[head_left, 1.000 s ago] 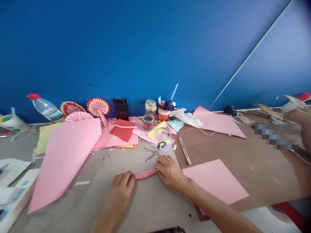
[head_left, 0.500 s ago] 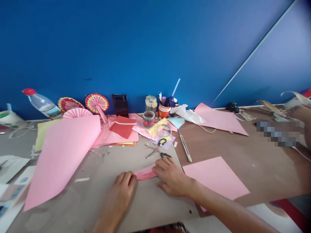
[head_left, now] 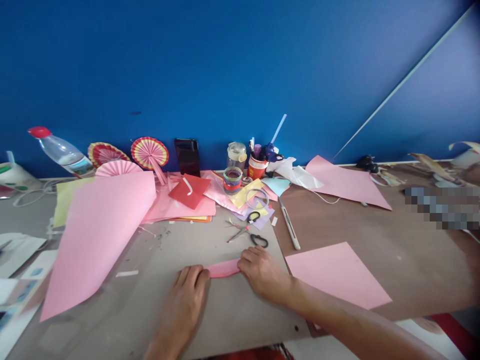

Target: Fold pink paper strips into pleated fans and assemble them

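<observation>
Narrow, pink folded-paper strip [head_left: 224,269] spans both hands on grey desk [head_left: 157,300]. Left hand [head_left: 188,287]: fingers curled together over left end. Right hand [head_left: 264,272]: fingers bunched, pinching right end.

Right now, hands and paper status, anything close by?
Left hand and right hand hold opposite ends of pink paper strip. Strip spans the gap. Scissors lie just beyond right hand, handles spread.

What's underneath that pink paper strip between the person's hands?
The grey work surface shows around the pink paper strip. Whatever lies directly beneath the strip is covered, and its two ends are hidden at the left hand and the right hand.
</observation>
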`<state>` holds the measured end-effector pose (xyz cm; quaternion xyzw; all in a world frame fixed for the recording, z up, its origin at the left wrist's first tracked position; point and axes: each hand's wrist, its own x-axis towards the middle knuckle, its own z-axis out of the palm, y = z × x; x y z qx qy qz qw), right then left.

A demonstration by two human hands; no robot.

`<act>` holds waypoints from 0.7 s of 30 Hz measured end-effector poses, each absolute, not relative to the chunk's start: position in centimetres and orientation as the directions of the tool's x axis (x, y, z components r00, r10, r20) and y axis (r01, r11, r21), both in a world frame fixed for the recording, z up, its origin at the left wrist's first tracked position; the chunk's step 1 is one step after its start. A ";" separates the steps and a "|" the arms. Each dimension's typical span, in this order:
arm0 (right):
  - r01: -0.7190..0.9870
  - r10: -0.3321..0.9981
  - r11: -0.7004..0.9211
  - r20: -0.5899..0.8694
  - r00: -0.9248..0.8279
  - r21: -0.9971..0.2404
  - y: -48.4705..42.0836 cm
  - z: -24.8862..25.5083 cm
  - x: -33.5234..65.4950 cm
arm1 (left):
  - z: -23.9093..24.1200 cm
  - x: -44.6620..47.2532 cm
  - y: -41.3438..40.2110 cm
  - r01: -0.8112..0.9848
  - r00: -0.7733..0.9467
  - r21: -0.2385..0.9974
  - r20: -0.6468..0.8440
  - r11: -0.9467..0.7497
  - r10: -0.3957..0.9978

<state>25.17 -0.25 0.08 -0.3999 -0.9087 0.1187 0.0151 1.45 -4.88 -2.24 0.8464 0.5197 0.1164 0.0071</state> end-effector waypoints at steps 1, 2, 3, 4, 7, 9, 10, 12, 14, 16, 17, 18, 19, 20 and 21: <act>0.727 0.732 0.642 -0.085 -0.676 -0.244 -0.1 0.0 25.2 | -2.3 1.4 -4.9 0.881 0.424 0.150 0.175 -0.449 0.889; 0.728 0.732 0.634 -0.100 -0.673 -0.261 0.1 0.0 25.2 | -2.3 1.5 -4.8 0.884 0.416 0.161 0.162 -0.440 0.895; 0.728 0.731 0.627 -0.114 -0.673 -0.278 0.3 -0.1 25.2 | -2.3 1.5 -4.8 0.888 0.408 0.165 0.154 -0.430 0.900; 0.727 0.727 0.622 -0.129 -0.674 -0.292 0.4 0.0 25.2 | -2.3 1.6 -4.8 0.892 0.401 0.165 0.145 -0.422 0.905; 0.741 0.730 0.592 -0.180 -0.660 -0.316 1.0 0.3 25.1 | -2.1 1.9 -4.6 0.903 0.384 0.154 0.132 -0.402 0.914; 0.760 0.734 0.558 -0.229 -0.639 -0.332 1.4 0.9 24.9 | -1.9 2.1 -4.5 0.911 0.364 0.162 0.121 -0.380 0.924; 0.776 0.740 0.532 -0.259 -0.621 -0.341 1.6 1.3 24.8 | -1.8 2.2 -4.4 0.916 0.349 0.171 0.104 -0.362 0.932; 0.809 0.746 0.468 -0.333 -0.577 -0.355 2.1 2.1 24.5 | -1.6 2.4 -4.1 0.932 0.309 0.187 0.043 -0.311 0.950; 0.843 0.743 0.409 -0.408 -0.530 -0.350 2.6 2.8 24.1 | -1.3 2.6 -3.9 0.946 0.271 0.193 -0.036 -0.259 0.962; 0.866 0.737 0.374 -0.460 -0.495 -0.332 3.1 3.4 23.8 | -1.0 2.7 -3.8 0.956 0.240 0.196 -0.099 -0.218 0.966; 0.873 0.735 0.365 -0.474 -0.484 -0.325 3.3 3.6 23.6 | -0.9 2.8 -3.7 0.960 0.225 0.198 -0.122 -0.199 0.967; 0.878 0.735 0.356 -0.485 -0.474 -0.318 3.4 3.7 23.4 | -0.7 2.9 -3.6 0.964 0.209 0.198 -0.143 -0.179 0.968; 0.882 0.733 0.350 -0.495 -0.467 -0.315 3.6 3.9 23.3 | -0.6 3.0 -3.5 0.967 0.192 0.197 -0.163 -0.159 0.968; 0.885 0.726 0.345 -0.509 -0.462 -0.312 3.7 4.1 23.2 | -0.4 3.1 -3.4 0.971 0.178 0.194 -0.183 -0.141 0.967; 0.887 0.717 0.343 -0.525 -0.459 -0.309 3.9 4.2 23.0 | -0.1 3.2 -3.3 0.974 0.165 0.187 -0.207 -0.126 0.964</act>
